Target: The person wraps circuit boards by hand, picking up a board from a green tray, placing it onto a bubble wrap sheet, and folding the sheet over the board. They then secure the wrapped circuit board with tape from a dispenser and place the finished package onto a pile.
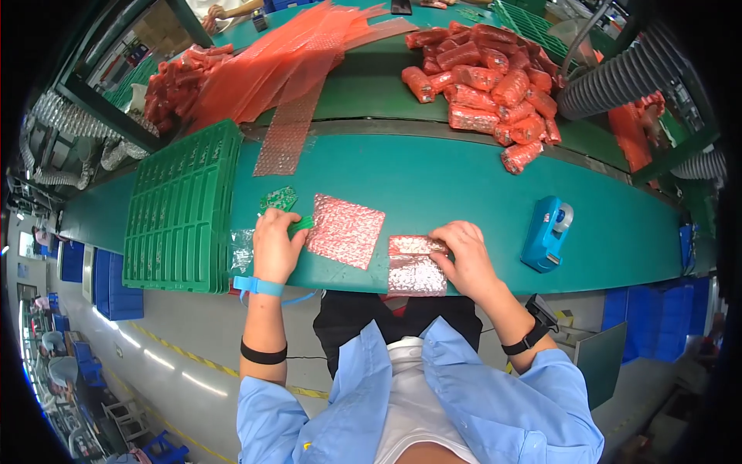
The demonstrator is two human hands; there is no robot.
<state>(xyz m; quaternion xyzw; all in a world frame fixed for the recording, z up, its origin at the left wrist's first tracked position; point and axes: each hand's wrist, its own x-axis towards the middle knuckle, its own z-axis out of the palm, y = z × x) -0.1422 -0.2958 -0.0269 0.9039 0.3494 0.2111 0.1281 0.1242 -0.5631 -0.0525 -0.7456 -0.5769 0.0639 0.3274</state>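
Observation:
My left hand (277, 243), with a blue strap at its wrist, grips a small green circuit board (302, 225) between thumb and fingers. Another populated circuit board (279, 199) lies just beyond those fingertips. To the right of the left hand, a pink bubble wrap sheet (346, 230) lies flat on the bench. My right hand (466, 254) closes on the right side of a second bubble wrap piece (417, 277), which is folded over at its far part and reaches the bench's front edge. Whether anything is inside that fold cannot be seen.
A green slotted tray (182, 216) stands at the left, beside a clear plastic piece (241, 251). Long red bubble wrap strips (287, 131) hang over from the back. Several red wrapped bundles (495, 85) are piled back right. A blue tape dispenser (545, 236) stands right.

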